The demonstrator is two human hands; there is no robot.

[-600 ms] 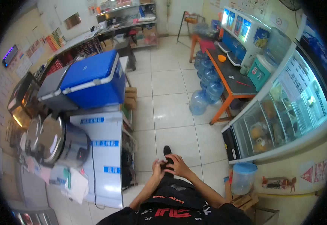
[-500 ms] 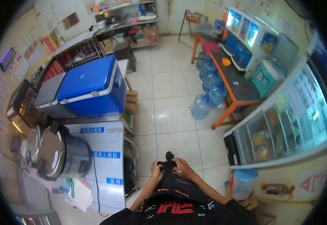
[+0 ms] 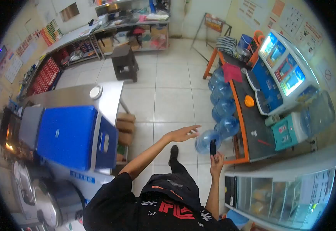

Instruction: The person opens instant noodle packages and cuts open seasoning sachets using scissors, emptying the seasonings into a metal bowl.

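Observation:
My left hand point(image 3: 183, 133) reaches out over the tiled floor with its fingers spread and nothing in it. To its right, my right hand point(image 3: 217, 159) is closed on the lower end of a small black object point(image 3: 213, 147), which stands up from the fingers. Behind that object, on the floor, is a clear blue water bottle point(image 3: 204, 141). A black shoe point(image 3: 174, 151) shows below my left hand.
Several large bottles point(image 3: 223, 111) line the orange-legged table point(image 3: 254, 144) at right, near a drink dispenser point(image 3: 281, 73) and a glass-door fridge point(image 3: 260, 196). At left are a blue cooler point(image 3: 66, 134), a steel table point(image 3: 112, 92), cookers point(image 3: 54, 204) and a dark stool point(image 3: 124, 61).
My hands have moved apart from in front of my body. The left has stretched forward with open fingers; the right has gone right with the black object. The view has shifted forward.

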